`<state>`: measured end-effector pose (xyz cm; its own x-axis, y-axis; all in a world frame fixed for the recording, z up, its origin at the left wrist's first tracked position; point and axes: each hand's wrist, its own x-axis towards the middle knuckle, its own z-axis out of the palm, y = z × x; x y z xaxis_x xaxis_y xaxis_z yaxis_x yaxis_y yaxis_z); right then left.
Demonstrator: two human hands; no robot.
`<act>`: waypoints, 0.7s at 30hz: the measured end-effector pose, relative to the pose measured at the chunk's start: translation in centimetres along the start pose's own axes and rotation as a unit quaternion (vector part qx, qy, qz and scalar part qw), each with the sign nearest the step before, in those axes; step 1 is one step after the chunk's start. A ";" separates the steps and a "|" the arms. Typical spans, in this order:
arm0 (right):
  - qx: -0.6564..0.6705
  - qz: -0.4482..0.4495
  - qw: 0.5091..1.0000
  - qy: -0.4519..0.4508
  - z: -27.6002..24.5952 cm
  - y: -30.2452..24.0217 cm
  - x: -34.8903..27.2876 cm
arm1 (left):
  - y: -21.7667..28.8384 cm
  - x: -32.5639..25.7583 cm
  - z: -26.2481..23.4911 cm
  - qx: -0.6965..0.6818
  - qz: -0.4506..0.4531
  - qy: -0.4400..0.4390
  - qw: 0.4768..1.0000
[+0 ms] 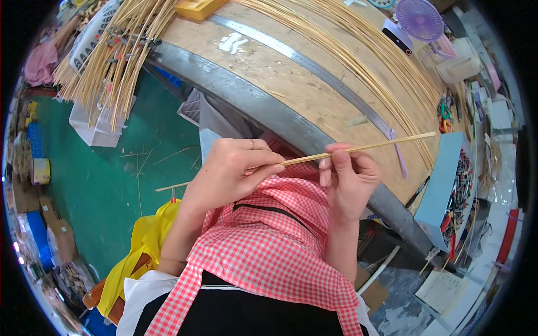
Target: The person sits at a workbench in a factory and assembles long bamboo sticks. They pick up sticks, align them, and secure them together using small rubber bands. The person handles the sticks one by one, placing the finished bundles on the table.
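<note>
A thin, pale bamboo strip (392, 141) runs level across my lap, held up in front of the checked apron. My left hand (230, 171) pinches it between thumb and fingers near its middle. Part of the strip is hidden behind that hand, and its far left end comes out beyond my wrist. Farther along to the right, my right hand (352, 178) grips the strip between thumb and forefinger, the other fingers curled loosely. The right end sticks out past this hand, above the workbench (291, 109).
Long bamboo strips (364, 61) and a metal ruler (291, 53) lie along the bench. Clamped bundles of strips (126, 50) overhang its left end. A blue box (443, 185) of small clips stands at right, with a purple fan (419, 19) behind. Yellow cloth (148, 238) hangs at lower left.
</note>
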<state>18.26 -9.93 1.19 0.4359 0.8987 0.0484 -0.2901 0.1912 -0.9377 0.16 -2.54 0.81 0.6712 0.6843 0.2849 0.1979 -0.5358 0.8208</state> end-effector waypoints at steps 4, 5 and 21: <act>-0.036 0.004 0.999 -0.018 0.5 -0.4 -1.0 | 0.8 0.7 0.3 -0.086 -0.011 -0.014 0.996; -0.040 -0.038 0.997 -0.055 0.6 -0.2 -1.0 | 1.2 0.9 0.3 -0.110 -0.025 -0.036 0.993; -0.237 -0.215 0.929 0.185 -12.5 -10.5 0.2 | 1.4 0.2 1.2 -0.177 -0.082 0.049 0.980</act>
<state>32.01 -16.70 6.71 0.7137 0.5649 0.4142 0.3485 0.2265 -0.9095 1.44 -3.77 1.44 0.5764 0.8001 0.1663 0.0256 -0.2211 0.9749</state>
